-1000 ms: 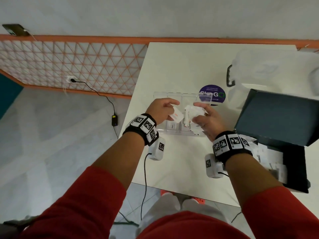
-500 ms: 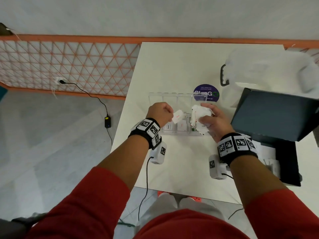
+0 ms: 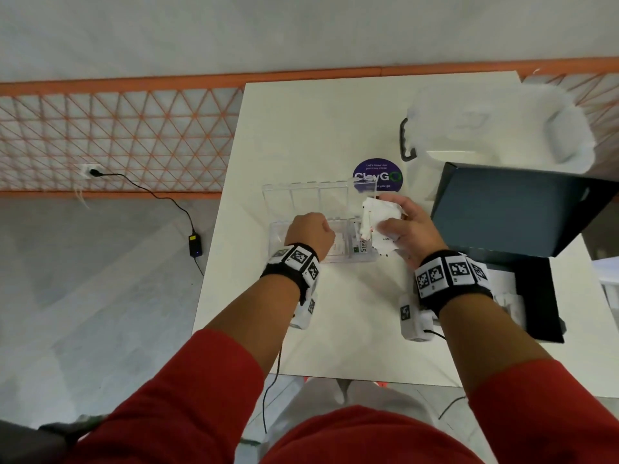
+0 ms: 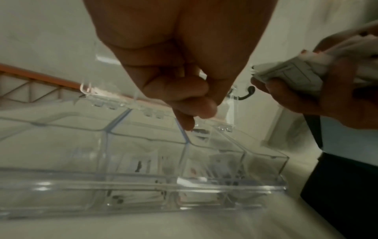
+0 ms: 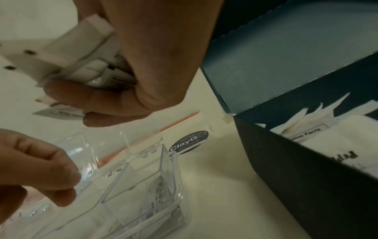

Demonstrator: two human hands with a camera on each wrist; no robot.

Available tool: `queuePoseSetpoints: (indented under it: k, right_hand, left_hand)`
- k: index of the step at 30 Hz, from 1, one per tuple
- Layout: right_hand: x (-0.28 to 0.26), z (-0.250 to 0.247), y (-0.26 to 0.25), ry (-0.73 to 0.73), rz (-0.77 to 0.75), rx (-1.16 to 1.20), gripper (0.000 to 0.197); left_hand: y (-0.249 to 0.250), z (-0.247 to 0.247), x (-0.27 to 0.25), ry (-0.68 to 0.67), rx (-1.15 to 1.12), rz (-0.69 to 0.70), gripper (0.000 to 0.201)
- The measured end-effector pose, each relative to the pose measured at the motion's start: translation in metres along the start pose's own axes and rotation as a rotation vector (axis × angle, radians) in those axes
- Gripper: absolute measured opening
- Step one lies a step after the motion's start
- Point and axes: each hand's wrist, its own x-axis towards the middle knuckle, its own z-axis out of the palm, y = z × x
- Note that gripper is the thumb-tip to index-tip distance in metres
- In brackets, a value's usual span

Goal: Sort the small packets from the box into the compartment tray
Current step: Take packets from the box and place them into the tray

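Note:
A clear compartment tray (image 3: 276,242) with its lid folded back lies mid-table. My left hand (image 3: 310,234) hovers over its middle compartments, fingers curled (image 4: 184,90) and nothing between them. A white packet (image 3: 338,244) lies in the compartment just right of that hand. A green-printed packet (image 3: 361,247) sits further right. At the tray's right end my right hand (image 3: 405,229) grips a bunch of white packets (image 3: 378,216), also seen from the right wrist (image 5: 88,64). The dark box (image 3: 536,296) stands open to the right, with more packets (image 5: 337,137) inside.
A round purple sticker (image 3: 376,175) lies behind the tray. Further back stands a translucent white container (image 3: 485,128) with a black handle. The box's raised lid (image 3: 509,212) rises close beside my right hand. The table's left edge runs near the tray.
My left hand has come down over the tray; the packet it pinched now lies in a compartment. My right hand stays put with its bunch.

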Motion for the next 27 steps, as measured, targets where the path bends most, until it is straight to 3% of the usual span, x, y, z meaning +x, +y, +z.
queuePoseSetpoints:
  k: [4, 7, 12, 15, 27]
  right_hand:
    - [-0.001, 0.007, -0.003, -0.005, 0.014, -0.001, 0.052]
    - [-0.003, 0.016, -0.006, -0.034, 0.031, -0.061, 0.052]
    - [0.001, 0.031, -0.006, -0.116, 0.063, -0.090, 0.047]
    - [0.003, 0.038, -0.004, -0.126, 0.049, -0.049, 0.049]
    - [-0.002, 0.052, -0.001, -0.098, 0.029, 0.081, 0.049]
  left_hand:
    - [-0.009, -0.009, 0.004, 0.031, -0.110, 0.057, 0.014]
    - [-0.005, -0.019, 0.001, 0.043, -0.331, 0.150, 0.008]
    - [0.005, -0.032, -0.002, -0.119, -0.654, 0.142, 0.022]
    - [0.002, -0.034, -0.002, -0.096, -0.644, 0.124, 0.029]
    - [-0.019, -0.048, -0.004, -0.070, -0.736, 0.059, 0.020]
